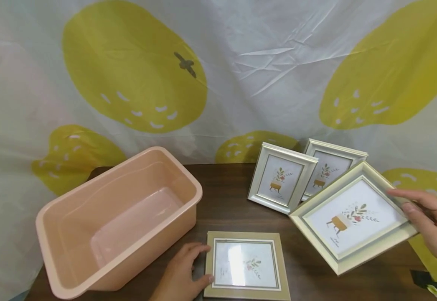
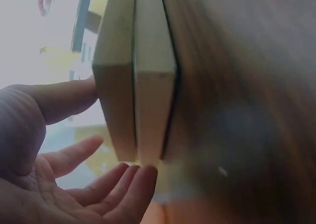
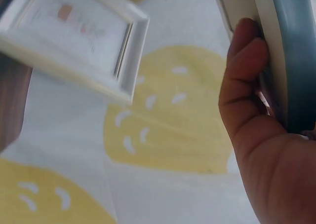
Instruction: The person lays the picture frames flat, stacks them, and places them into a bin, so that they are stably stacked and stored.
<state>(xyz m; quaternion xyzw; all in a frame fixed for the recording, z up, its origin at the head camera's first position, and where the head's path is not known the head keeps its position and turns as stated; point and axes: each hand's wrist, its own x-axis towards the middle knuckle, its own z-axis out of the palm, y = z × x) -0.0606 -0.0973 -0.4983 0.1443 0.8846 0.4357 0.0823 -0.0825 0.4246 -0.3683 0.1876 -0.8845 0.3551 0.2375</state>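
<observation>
My right hand (image 1: 434, 221) grips a cream picture frame (image 1: 348, 217) by its right corner, raised and tilted, thumb on the front. In the right wrist view, fingers bend around the edge of that frame (image 3: 291, 56). My left hand (image 1: 182, 271) is at the left side of a beige picture frame (image 1: 246, 236) lying face up, thumb and index at its edge. The left wrist view shows this is the upper frame (image 2: 113, 41) of two stacked flat; the lower frame (image 2: 154, 95) is near the other fingertips, which are loosely bent.
A pink plastic tub (image 1: 199, 196) stands at the left of the dark wooden table (image 1: 226, 184). Two silvery-white picture frames, a front one (image 1: 282, 179) and a rear one (image 1: 327, 167), stand upright at the back right. A lemon-print cloth (image 1: 241, 83) hangs behind.
</observation>
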